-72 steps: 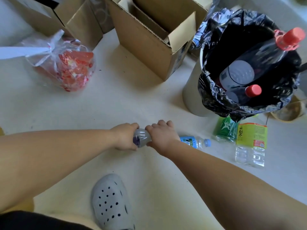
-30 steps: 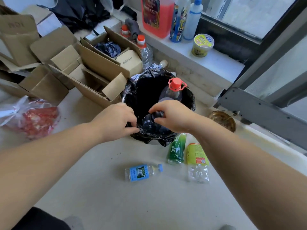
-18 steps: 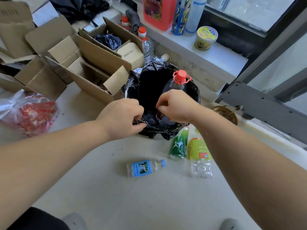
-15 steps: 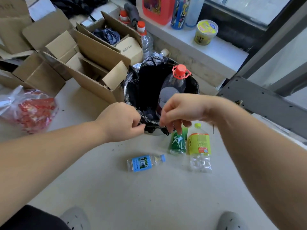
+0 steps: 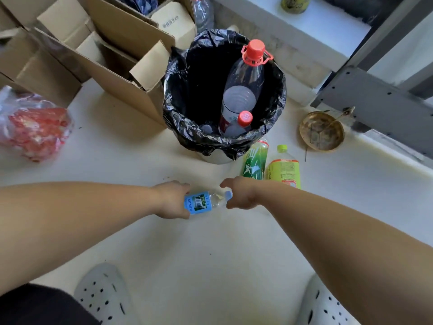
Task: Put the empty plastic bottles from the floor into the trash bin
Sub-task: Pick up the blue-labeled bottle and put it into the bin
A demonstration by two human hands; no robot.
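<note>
A small clear bottle with a blue label [image 5: 203, 203] lies on the pale floor. My left hand [image 5: 172, 200] is closed around its base end. My right hand [image 5: 240, 193] grips its blue-capped neck end. Behind them stands the trash bin [image 5: 187, 127], lined with a black bag. Inside it a tall clear bottle with an orange-red cap [image 5: 243, 85] stands upright, beside a smaller red-capped bottle [image 5: 237, 126] and a dark bottle [image 5: 206, 129] low at the left. A green-label bottle [image 5: 255, 163] and a yellow-green-label bottle [image 5: 284, 168] lie on the floor by the bin's right side.
Open cardboard boxes [image 5: 112, 50] crowd the bin's left side. A clear bag with red contents [image 5: 32, 127] lies at the far left. A brass dish [image 5: 321, 132] sits right of the bin near a grey metal frame [image 5: 375, 99]. My grey clogs [image 5: 103, 296] are at the bottom.
Both hands left the bin's rim, where they dropped the dark bottle, and came down to the floor, closing on the blue-label bottle. The view tilted downward.
</note>
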